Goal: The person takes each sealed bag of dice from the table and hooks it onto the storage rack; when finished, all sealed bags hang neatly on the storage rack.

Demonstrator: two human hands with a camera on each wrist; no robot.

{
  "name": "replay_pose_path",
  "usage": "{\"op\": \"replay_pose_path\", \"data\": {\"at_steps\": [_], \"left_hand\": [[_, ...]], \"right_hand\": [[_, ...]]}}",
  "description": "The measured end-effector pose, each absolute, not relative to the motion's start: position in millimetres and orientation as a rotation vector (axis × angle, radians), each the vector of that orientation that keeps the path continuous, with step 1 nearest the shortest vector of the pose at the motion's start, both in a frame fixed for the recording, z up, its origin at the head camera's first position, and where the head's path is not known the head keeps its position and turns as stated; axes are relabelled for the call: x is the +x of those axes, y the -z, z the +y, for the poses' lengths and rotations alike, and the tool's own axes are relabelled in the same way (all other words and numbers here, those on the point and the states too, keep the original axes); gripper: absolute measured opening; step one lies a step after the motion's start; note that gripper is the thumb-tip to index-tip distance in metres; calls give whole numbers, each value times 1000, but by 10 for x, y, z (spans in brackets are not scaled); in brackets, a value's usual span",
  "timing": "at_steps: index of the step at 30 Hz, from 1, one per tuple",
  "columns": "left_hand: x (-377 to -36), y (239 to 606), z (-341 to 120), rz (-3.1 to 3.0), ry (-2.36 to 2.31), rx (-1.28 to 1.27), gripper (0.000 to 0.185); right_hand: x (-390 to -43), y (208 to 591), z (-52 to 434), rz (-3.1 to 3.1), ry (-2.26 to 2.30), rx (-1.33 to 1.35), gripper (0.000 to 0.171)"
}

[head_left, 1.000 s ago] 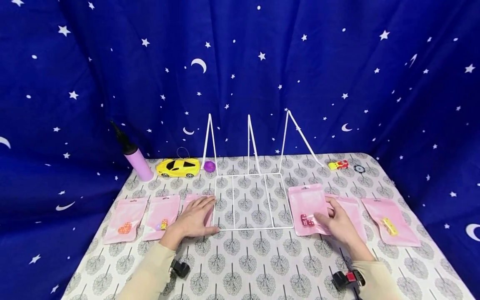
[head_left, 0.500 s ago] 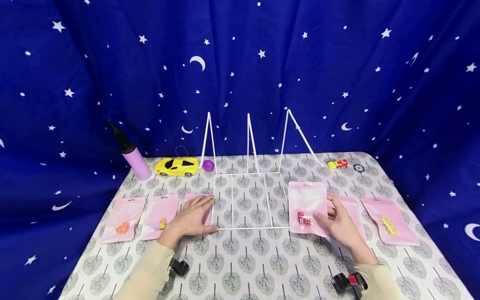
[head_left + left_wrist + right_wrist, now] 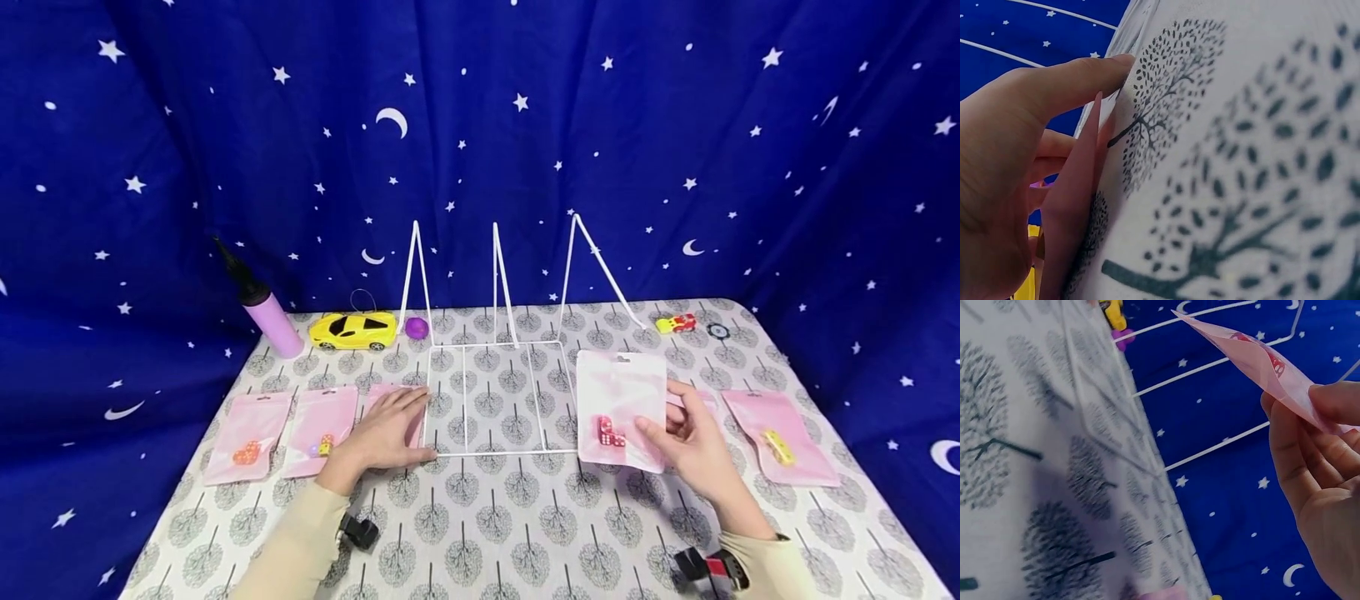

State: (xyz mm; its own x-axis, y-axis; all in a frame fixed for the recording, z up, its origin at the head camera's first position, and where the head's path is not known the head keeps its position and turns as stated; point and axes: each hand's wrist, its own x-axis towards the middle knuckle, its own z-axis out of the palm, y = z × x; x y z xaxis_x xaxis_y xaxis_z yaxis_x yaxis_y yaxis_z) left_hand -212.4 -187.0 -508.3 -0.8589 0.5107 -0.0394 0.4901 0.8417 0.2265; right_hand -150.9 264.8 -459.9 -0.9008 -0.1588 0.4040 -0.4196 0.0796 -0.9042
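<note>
My right hand (image 3: 693,437) pinches the right side of a pink zip pouch (image 3: 622,383) between thumb and fingers. Red dice (image 3: 610,433) show through its front. In the right wrist view the pouch (image 3: 1266,372) is held up off the table. A white wire rack (image 3: 491,454) stands mid-table, with three tall pointed uprights at its back. My left hand (image 3: 386,433) rests at the rack's left side, fingers extended and thumb by the front corner. Beneath that hand lies another pink pouch (image 3: 381,396), partly covered; the left wrist view shows its edge (image 3: 1072,206) beside the fingers.
At left lie a pouch with orange dice (image 3: 246,452) and a pouch with a yellow die (image 3: 326,445). A pouch with yellow contents (image 3: 780,447) lies far right. Behind stand a purple pump (image 3: 276,325), yellow car (image 3: 352,331), purple ball (image 3: 416,328) and small toy car (image 3: 677,323).
My right hand has raised the pouch with red dice off the table and tilted it more upright, shifting slightly right. The left hand stays at the rack's left side.
</note>
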Motion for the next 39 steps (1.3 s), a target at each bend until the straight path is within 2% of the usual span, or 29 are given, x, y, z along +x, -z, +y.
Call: {"op": "replay_pose_path", "data": {"at_steps": [5,22,28,39], "left_hand": [[-2127,5096,-1872,2921,-338,802,102],[-2115,5111,-1884,2924,-350,798,102],[-2105,5130,-1891,2924,-344,791,102],[-2114,5136,-1899,2917,-343,786,102]], "right_hand": [[-1470,4465,2637,-2103,-1893,702,61],[-1327,4155,2542,-2006,-1848,836,57],[-1315,4086,2492,-1833,-1896,994,55],[-1366,3958,2460,-1712,-1876,1093,51]]}}
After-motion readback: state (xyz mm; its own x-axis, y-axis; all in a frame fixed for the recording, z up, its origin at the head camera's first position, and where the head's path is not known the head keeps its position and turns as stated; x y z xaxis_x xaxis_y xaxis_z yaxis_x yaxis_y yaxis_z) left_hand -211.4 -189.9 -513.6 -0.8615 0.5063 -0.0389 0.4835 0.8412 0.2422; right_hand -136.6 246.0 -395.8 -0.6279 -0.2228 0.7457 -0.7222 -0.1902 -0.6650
